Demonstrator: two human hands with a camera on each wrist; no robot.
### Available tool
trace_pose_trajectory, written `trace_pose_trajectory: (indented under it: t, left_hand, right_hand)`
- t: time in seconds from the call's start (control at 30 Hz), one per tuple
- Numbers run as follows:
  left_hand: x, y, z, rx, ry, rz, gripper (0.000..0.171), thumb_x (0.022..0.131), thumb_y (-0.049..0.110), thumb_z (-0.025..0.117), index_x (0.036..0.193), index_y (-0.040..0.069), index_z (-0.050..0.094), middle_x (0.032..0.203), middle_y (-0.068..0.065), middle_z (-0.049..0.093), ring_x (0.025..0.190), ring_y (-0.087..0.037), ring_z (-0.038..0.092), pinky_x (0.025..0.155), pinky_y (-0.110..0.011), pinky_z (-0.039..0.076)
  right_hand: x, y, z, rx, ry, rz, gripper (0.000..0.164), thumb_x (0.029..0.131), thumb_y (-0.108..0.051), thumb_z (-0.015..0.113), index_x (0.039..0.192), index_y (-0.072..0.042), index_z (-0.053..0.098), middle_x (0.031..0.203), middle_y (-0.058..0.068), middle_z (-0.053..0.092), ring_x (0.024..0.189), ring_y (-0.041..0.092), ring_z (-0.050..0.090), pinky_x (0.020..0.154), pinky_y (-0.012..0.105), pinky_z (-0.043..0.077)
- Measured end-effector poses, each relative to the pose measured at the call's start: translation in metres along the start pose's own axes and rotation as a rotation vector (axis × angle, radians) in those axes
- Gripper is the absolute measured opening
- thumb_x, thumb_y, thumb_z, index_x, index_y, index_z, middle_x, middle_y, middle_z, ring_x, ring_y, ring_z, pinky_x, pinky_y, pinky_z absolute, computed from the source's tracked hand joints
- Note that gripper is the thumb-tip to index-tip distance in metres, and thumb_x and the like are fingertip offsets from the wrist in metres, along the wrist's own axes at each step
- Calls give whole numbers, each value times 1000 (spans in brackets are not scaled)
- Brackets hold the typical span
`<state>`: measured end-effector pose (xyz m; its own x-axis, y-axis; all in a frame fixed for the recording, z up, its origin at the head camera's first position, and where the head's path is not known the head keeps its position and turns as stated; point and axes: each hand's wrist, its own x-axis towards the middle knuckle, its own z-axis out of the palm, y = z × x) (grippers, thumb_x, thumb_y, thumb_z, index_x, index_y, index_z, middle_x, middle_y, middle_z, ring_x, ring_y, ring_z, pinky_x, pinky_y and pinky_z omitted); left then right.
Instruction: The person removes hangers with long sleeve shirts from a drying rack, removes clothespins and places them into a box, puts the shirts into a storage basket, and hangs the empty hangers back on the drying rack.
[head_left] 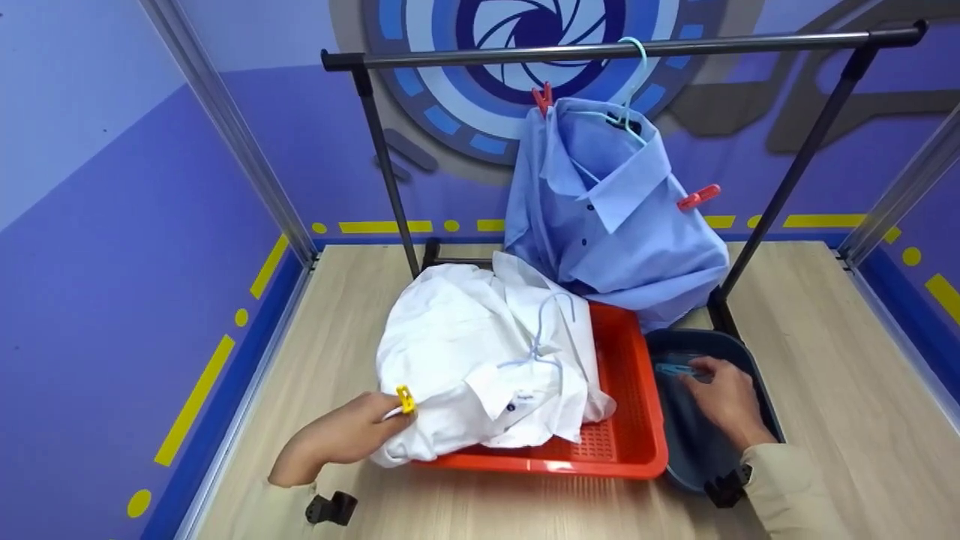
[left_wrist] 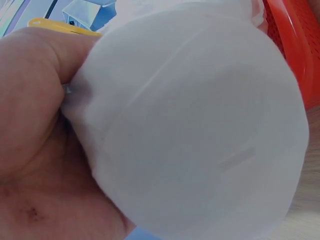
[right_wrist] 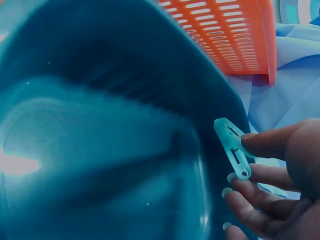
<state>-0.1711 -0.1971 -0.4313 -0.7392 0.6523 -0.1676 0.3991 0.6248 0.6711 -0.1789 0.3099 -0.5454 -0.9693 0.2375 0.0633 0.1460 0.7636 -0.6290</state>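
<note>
My left hand (head_left: 360, 427) grips the edge of a white shirt (head_left: 465, 337), whose cloth fills most of the left wrist view. A yellow clothespin (head_left: 405, 399) sits at that edge, right by the thumb and fingers. In the collar lies a pale blue hanger (head_left: 536, 351), its hook pointing up. The shirt is spread over a red basket (head_left: 651, 405). On the right, my right hand (head_left: 721, 394) pinches a light blue clothespin (right_wrist: 232, 147) between thumb and fingers, above a dark basin (right_wrist: 100, 130).
Behind the basket, a blue shirt (head_left: 622, 232) hangs by a turquoise hanger (head_left: 637, 75) from a black rack (head_left: 480, 55). Red clothespins (head_left: 699, 197) are on its shoulders. The basin stands against the basket's right side. Printed walls (head_left: 112, 262) enclose the wooden table (head_left: 847, 390).
</note>
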Motion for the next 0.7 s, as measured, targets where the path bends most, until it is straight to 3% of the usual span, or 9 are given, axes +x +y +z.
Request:
trace_pose_trajectory:
  t: [0.3,0.7]
  left_hand:
    - [0,-1,2,-6,31,55,22,101,20,49,85,7,59,75,7,46,75,-6,48,72,-22,40]
    - [0,-2,-1,-20,28,35,21,102,22,48,95,7,61,84,2,53,82,-8,49,74,-24,40]
  right_hand:
    - [2,4,8,-1,-69,55,38,88,-19,65,117,6,63,108,27,66,101,43,62,88,55,46]
    - [2,8,14,-17,-186,59,33,90,-15,60,115,6,64,107,26,67,102,44,61,88,55,46]
